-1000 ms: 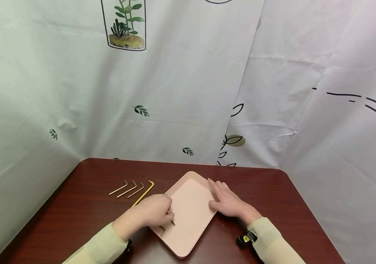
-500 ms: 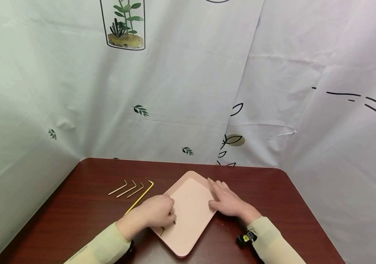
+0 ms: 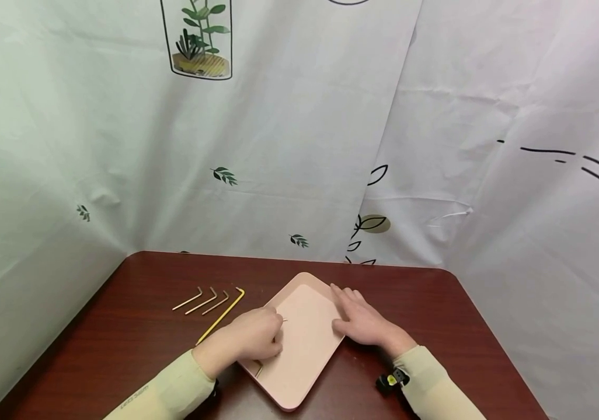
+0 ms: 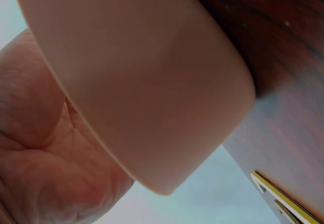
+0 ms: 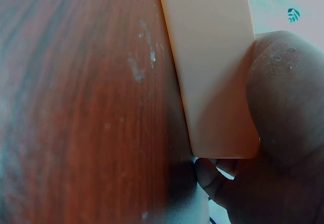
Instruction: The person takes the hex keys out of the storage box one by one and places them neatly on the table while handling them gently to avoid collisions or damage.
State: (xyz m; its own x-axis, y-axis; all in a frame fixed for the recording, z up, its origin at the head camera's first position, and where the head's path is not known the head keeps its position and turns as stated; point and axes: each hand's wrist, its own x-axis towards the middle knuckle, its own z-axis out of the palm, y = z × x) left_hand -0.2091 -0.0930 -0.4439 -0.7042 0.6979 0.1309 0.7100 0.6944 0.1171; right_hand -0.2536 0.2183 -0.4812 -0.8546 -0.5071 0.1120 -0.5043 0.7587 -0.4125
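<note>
A pale pink rectangular tray [image 3: 310, 344] lies at an angle on the table. My left hand [image 3: 254, 333] is over its left side with curled fingers, holding a thin hex key [image 3: 285, 319]. Only the key's tip shows past the knuckles. Another hex key [image 3: 259, 368] lies in the tray near its left corner, partly behind the hand. My right hand [image 3: 359, 318] grips the tray's right corner, thumb over the rim. In the right wrist view the thumb [image 5: 283, 92] laps the tray wall [image 5: 212, 72]. The tray wall [image 4: 142, 82] hides the left fingers in the left wrist view.
Three metal hex keys [image 3: 201, 304] lie side by side on the dark red table [image 3: 136, 338], left of the tray. A longer yellow hex key [image 3: 220, 318] lies between them and the left forearm. White printed cloth [image 3: 278, 146] walls the table's back and sides.
My left hand has shifted slightly right and away from me within the tray. The held key's tip now shows by the upper knuckles, not below the fingers. My right hand stays put.
</note>
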